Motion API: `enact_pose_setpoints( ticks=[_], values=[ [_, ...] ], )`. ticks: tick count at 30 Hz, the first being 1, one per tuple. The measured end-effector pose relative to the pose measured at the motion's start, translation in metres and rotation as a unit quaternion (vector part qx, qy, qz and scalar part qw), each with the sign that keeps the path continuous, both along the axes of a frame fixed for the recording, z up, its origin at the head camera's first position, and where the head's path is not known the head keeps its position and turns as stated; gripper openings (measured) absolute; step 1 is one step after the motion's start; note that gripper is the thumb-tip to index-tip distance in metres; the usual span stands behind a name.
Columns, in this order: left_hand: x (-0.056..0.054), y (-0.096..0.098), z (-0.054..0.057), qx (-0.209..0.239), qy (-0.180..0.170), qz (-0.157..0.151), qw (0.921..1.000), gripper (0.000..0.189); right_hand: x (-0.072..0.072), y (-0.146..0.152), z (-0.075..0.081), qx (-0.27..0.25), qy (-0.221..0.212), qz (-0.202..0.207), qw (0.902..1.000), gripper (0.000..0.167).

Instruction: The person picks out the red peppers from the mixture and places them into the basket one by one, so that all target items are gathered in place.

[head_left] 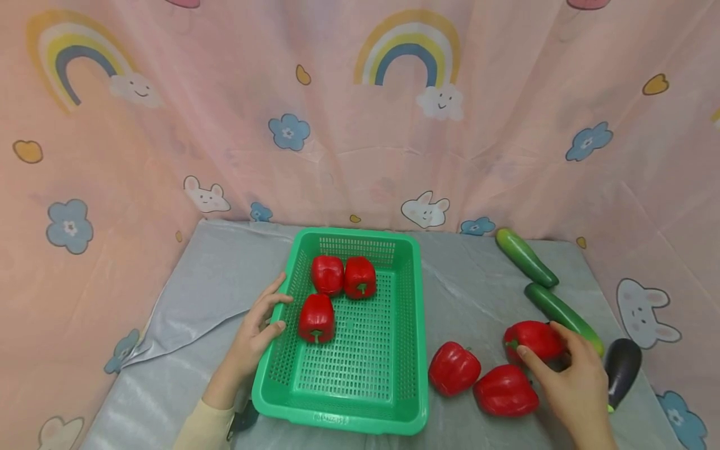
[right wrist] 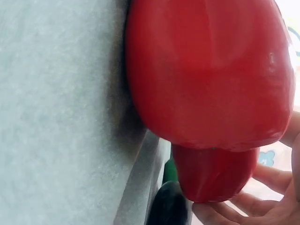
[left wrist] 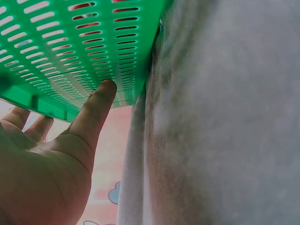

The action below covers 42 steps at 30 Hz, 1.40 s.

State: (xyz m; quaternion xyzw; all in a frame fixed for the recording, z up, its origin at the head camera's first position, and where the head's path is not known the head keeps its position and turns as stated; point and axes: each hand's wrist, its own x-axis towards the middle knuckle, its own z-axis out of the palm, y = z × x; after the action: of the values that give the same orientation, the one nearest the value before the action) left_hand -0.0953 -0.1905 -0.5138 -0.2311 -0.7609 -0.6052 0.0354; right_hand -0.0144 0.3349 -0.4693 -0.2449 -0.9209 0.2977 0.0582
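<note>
My left hand [head_left: 253, 337] is at the left rim of a green perforated plastic basket [head_left: 420, 325]. Its thumb and a finger reach over the rim, while another finger [left wrist: 101, 103] touches the slotted outer wall. Inside the basket sit three red bell peppers, one of them [head_left: 317, 319] nearest that hand. On the right, my right hand [head_left: 579, 375] grips a red bell pepper [head_left: 531, 337] between thumb and fingers, close over the cloth. Two more red bell peppers, one at the left [head_left: 454, 369] and one in front [head_left: 505, 391], lie between it and the basket.
Two green cucumber-like vegetables, a far one [head_left: 525, 256] and a nearer one [head_left: 562, 315], lie at the right. An eggplant [head_left: 622, 370] is beside my right hand. Grey cloth [head_left: 467, 281] covers the table, and a pink patterned curtain [head_left: 349, 169] hangs behind.
</note>
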Motion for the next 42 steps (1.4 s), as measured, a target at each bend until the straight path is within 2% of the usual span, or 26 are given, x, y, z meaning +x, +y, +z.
enact_pose_setpoints(
  ticks=[14, 19, 25, 27, 33, 37, 42],
  values=[
    [0.001, 0.0, 0.001, -0.001, -0.003, 0.002, 1.0, 0.037, 0.0, -0.009, 0.011, 0.017, 0.112, 0.025, 0.9933, 0.085],
    [0.001, 0.0, 0.001, 0.001, -0.001, 0.003, 1.0, 0.037, -0.002, -0.014, 0.016, 0.016, 0.164, 0.042, 0.9854, 0.081],
    [0.001, 0.0, 0.001, 0.0, -0.004, 0.001, 1.0, 0.038, -0.005, -0.02, 0.022, 0.014, 0.219, 0.084, 0.9719, 0.077],
    [0.001, 0.0, 0.001, -0.001, -0.005, 0.0, 1.0, 0.038, -0.006, -0.023, 0.024, 0.015, 0.222, 0.095, 0.9702, 0.076],
    [0.001, 0.001, 0.001, 0.003, -0.001, 0.002, 1.0, 0.038, -0.008, -0.032, 0.032, 0.006, 0.194, 0.101, 0.9758, 0.08],
    [0.001, 0.001, 0.001, 0.002, 0.002, 0.003, 1.0, 0.038, -0.01, -0.037, 0.037, 0.007, 0.191, 0.104, 0.9761, 0.081],
    [0.001, 0.0, 0.0, 0.0, -0.002, 0.006, 1.0, 0.038, -0.011, -0.044, 0.04, 0.007, 0.214, 0.129, 0.9683, 0.082]
  ],
)
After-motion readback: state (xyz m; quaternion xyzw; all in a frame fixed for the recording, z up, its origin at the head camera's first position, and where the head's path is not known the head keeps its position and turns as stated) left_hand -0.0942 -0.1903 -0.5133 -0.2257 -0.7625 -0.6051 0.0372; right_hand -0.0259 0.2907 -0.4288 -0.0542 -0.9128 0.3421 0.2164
